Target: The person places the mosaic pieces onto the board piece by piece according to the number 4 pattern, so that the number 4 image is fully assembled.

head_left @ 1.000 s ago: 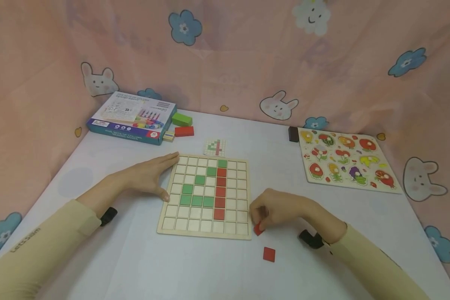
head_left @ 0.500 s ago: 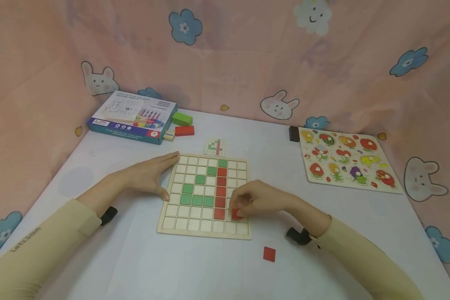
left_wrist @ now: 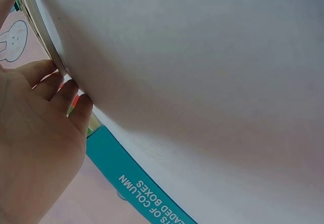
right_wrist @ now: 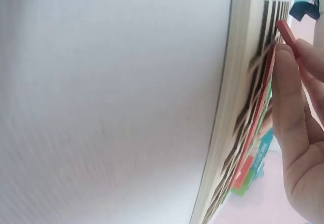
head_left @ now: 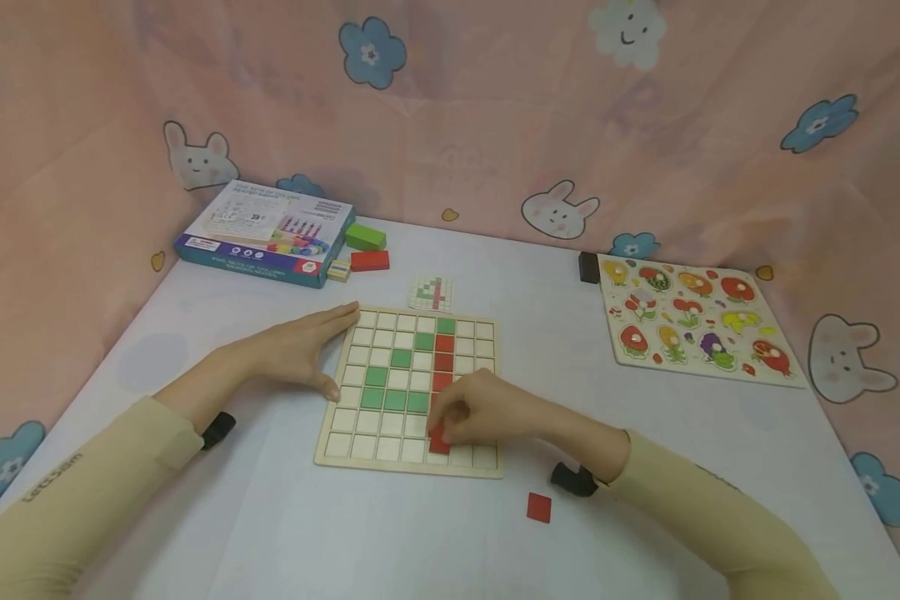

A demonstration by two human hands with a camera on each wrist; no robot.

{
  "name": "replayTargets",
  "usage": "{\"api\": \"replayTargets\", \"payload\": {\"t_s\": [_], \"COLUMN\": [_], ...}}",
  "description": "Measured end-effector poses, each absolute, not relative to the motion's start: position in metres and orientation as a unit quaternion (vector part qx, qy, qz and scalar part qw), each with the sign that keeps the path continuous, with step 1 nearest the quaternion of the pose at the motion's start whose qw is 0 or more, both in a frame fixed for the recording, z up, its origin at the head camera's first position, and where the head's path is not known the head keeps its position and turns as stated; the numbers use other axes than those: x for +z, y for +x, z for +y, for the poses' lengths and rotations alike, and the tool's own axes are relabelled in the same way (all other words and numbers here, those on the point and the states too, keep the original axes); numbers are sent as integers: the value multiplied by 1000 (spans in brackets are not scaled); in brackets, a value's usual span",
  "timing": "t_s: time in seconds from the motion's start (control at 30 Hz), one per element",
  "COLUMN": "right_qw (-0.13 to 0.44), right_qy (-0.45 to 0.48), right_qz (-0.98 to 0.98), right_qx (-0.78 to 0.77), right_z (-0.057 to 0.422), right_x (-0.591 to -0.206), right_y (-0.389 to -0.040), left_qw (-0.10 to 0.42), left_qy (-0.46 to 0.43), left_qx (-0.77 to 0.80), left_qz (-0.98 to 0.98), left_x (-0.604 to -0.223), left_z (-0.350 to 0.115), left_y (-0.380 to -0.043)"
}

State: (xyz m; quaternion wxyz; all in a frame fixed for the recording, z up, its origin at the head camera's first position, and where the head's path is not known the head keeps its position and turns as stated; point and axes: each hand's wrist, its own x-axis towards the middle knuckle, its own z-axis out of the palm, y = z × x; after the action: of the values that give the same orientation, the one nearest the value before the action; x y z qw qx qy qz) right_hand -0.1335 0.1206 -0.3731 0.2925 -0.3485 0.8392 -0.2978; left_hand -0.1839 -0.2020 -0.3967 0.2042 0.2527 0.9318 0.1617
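Note:
A wooden grid board (head_left: 340,447) lies flat before me, with green tiles (head_left: 394,400) in a stepped shape and a column of red tiles (head_left: 443,362). My left hand (head_left: 291,357) rests along its left edge, fingers stretched and thumb at the rim. Between thumb and fingers, my right hand (head_left: 487,407) pinches a red square tile (right_wrist: 287,36) over the lower end of the red column. In the right wrist view this tile is tilted, one edge close to the grid. The hand covers part of the column. Another red tile (head_left: 539,507) lies on the table, right of the board's near corner.
A small pattern card (head_left: 431,293) sits just behind the board. Farther back left are a boxed set (head_left: 262,233), a green block (head_left: 365,237) and a red block (head_left: 370,261). A fruit puzzle board (head_left: 697,325) and a black block (head_left: 588,268) lie at right.
My right hand has carried the red tile leftward from beside the board's right edge to the lower end of the red column. The left hand has stayed put.

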Motion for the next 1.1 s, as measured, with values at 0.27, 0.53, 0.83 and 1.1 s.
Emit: {"api": "replayTargets", "payload": {"t_s": [0.27, 0.53, 0.83, 1.1], "right_qw": [272, 255, 277, 435], "right_qy": [-358, -374, -404, -390], "right_qz": [853, 857, 838, 785], "right_qx": [-267, -244, -239, -207], "right_z": [115, 113, 140, 183], "right_x": [-373, -374, -364, -361], "right_y": [-123, -122, -132, -126], "left_qw": [204, 208, 209, 206], "left_qy": [253, 251, 251, 254], "left_qx": [159, 162, 160, 163], "left_qz": [932, 931, 932, 931], "left_x": [-396, -397, -397, -398], "left_z": [-202, -202, -202, -203], "left_y": [-185, -185, -184, -185]}}
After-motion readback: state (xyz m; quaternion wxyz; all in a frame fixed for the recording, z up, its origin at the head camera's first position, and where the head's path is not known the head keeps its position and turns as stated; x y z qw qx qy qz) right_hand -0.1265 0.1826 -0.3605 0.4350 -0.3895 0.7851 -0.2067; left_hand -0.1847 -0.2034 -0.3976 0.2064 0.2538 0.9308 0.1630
